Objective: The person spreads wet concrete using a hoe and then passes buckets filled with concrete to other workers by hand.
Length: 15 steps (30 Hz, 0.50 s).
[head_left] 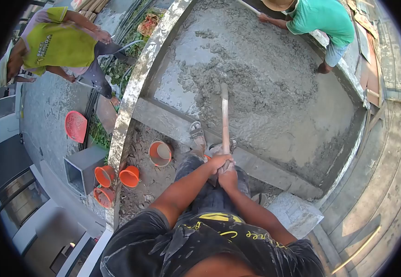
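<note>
A long wooden handle [225, 115] runs forward from my body, its far end sunk in wet grey concrete [265, 83] inside a large shallow trough. Both hands are wrapped round its near end, close together in front of my waist. My left hand [220, 163] and my right hand [228, 177] touch or overlap, so which one is in front is hard to tell. The tool's head is hidden in the mix. My sandalled feet stand at a plank [274, 171] along the trough's near edge.
A person in a green shirt [322, 21] bends over the trough's far right, holding a pole. Another in a yellow-green shirt [66, 41] stands left, beyond the wall [129, 101]. An orange bucket [160, 153], more buckets and a red basin [75, 126] lie left; a block [292, 213] sits right.
</note>
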Each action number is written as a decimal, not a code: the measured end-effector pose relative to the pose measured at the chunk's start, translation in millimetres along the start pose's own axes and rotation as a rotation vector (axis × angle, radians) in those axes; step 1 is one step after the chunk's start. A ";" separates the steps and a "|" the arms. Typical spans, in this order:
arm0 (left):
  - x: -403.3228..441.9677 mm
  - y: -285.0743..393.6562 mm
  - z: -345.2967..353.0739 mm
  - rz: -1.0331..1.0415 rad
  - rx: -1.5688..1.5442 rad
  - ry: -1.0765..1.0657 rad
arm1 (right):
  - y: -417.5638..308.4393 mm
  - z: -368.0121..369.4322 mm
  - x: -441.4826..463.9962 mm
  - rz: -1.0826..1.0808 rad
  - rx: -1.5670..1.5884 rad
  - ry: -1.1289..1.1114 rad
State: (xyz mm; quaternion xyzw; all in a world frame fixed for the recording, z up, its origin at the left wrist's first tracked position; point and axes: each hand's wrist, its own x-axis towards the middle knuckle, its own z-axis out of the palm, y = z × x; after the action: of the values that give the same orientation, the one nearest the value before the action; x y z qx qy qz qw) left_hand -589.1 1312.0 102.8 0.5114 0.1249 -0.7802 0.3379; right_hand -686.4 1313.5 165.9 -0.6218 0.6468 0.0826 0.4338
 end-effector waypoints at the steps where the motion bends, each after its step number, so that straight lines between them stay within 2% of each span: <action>1: 8.8 -5.8 -11.1 -0.053 -0.026 0.049 | 17.9 25.4 13.0 -0.012 -0.007 0.011; 3: 55.9 -40.3 -39.8 -0.108 0.029 0.165 | 61.8 57.6 43.1 -0.117 -0.061 -0.121; 4: 88.8 -56.5 -60.0 -0.102 0.120 0.244 | 72.6 58.3 67.9 -0.140 -0.067 -0.100; 6: 117.3 -63.6 -70.3 -0.050 0.259 0.393 | 104.6 53.9 124.2 -0.196 -0.151 -0.590; 7: 137.2 -82.8 -72.8 -0.090 0.153 0.389 | 113.4 56.6 147.5 -0.197 -0.164 -0.601; 8: 157.3 -104.9 -72.4 -0.134 0.037 0.386 | 122.2 59.1 175.2 -0.078 -0.195 -0.434; 9: 155.3 -114.7 -55.4 -0.071 0.069 0.399 | 126.2 66.8 204.6 0.030 -0.214 -0.268; 10: 141.5 -121.8 -28.8 -0.016 0.109 0.418 | 129.6 75.4 229.7 0.143 -0.150 -0.311; 11: 149.0 -153.9 -11.4 0.068 0.089 0.440 | 157.2 103.9 252.8 0.138 -0.156 -0.339; 12: 149.2 -171.7 4.9 -0.011 0.093 0.445 | 197.2 146.5 291.5 0.223 -0.096 -0.258; 13: 182.8 -239.8 10.6 0.096 0.372 0.569 | 228.1 178.8 312.0 0.325 -0.032 -0.180; 14: 179.4 -256.1 21.3 0.161 0.436 0.609 | 238.5 189.3 319.5 0.334 -0.032 -0.204; 15: 180.8 -258.4 24.3 0.140 0.433 0.612 | 245.0 186.7 326.3 0.442 0.116 -0.260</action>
State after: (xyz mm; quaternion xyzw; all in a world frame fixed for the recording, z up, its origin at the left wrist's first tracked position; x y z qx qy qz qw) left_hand -820.6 1418.0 -84.8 0.7875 0.0173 -0.5749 0.2216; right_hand -766.6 1247.4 -270.6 -0.4233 0.7094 0.2175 0.5198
